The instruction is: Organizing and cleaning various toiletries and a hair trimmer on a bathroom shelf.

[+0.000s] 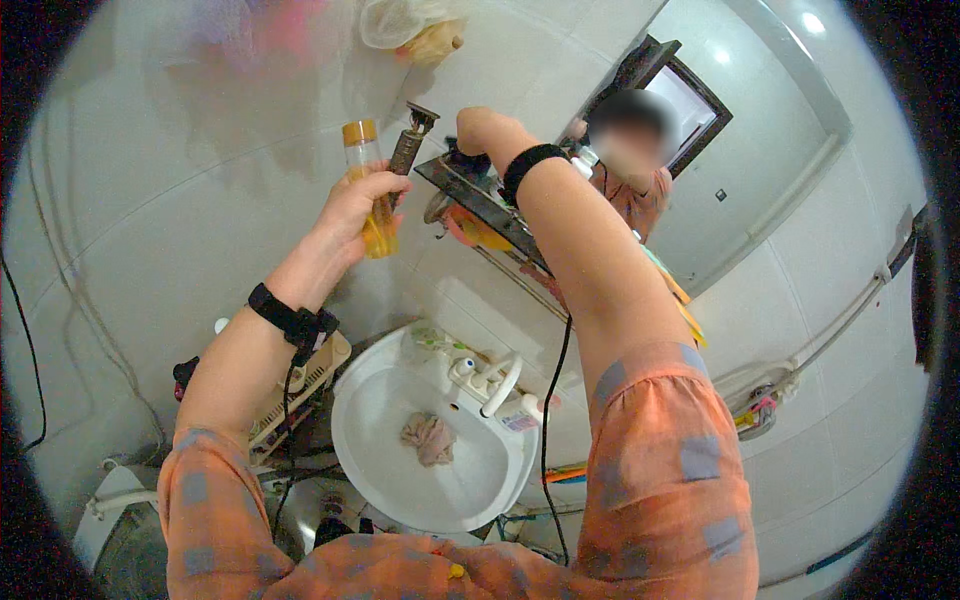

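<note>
My left hand point(375, 199) is closed around a clear bottle point(379, 232) with an orange-gold cap and yellow liquid low inside. The same hand also holds a dark hair trimmer point(409, 146), its wide head pointing up. My right hand point(480, 139) is raised over the far end of a dark wall shelf point(487, 202); its fingers are mostly hidden behind the wrist, so what it touches cannot be told. Dark items stand on the shelf beside it. Below is a white washbasin point(375, 487) with a crumpled pinkish cloth point(429, 439) in it.
A white faucet point(506, 382) rises from the basin's back edge. A mirror point(780, 142) hangs above the shelf. A beige rack point(322, 367) stands left of the basin. Black cables hang from both wrists. Plastic bags point(412, 34) hang on the far wall.
</note>
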The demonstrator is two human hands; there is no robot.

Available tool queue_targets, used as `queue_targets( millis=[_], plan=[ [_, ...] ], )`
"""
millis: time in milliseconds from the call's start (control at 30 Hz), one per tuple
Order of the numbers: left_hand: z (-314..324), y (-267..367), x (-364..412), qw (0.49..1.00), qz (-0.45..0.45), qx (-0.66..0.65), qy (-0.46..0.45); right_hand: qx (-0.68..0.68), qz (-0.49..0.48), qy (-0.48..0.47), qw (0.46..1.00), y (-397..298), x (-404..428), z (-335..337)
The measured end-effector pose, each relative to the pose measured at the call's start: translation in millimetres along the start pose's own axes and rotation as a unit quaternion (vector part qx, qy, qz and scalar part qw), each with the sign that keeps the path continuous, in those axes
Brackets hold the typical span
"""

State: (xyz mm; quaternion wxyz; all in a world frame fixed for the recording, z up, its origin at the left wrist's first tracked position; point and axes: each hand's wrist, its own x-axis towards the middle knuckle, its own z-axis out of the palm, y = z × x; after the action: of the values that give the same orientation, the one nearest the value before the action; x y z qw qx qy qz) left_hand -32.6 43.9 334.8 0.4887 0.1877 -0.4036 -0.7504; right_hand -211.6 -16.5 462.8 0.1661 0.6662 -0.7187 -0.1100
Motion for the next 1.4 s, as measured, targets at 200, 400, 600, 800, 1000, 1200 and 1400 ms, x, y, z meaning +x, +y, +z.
queue_targets(
  millis=[200, 400, 600, 800, 1000, 1200, 1400],
  plan=[
    [-6.4, -2.9, 10.3, 1.0, -0.006, -0.005, -0.001, -0.002, -0.028, -0.023, 0.999, 0.6, 6.3, 3.4],
    [-2.6, -11.5, 28.3, 1.0, -0.002, -0.022, -0.019, 0.071, -0.005, -0.118, 0.991, 14.7, 23.5, 24.2],
    [-8.2, -16.7, 34.5, 0.999, -0.013, -0.032, -0.007, 0.05, -0.012, -0.069, 0.996, 10.9, 20.6, 40.2],
    [-9.1, -11.0, 27.0, 1.0, -0.013, -0.017, 0.014, 0.042, -0.03, -0.098, 0.994, 7.5, 20.0, 37.3],
    [-10.4, -14.4, 34.2, 1.0, -0.01, -0.023, 0.013, 0.067, 0.004, -0.073, 0.995, 19.9, 14.4, 20.0],
    [-12.0, -21.3, 42.8, 1.0, -0.006, -0.018, 0.01, 0.036, 0.006, 0.116, 0.993, 17.4, 19.4, 29.8],
    [-9.0, -31.1, 53.1, 1.0, -0.001, -0.015, 0.004, 0.045, -0.003, -0.043, 0.998, 19.7, 28.1, 57.7]
  ],
)
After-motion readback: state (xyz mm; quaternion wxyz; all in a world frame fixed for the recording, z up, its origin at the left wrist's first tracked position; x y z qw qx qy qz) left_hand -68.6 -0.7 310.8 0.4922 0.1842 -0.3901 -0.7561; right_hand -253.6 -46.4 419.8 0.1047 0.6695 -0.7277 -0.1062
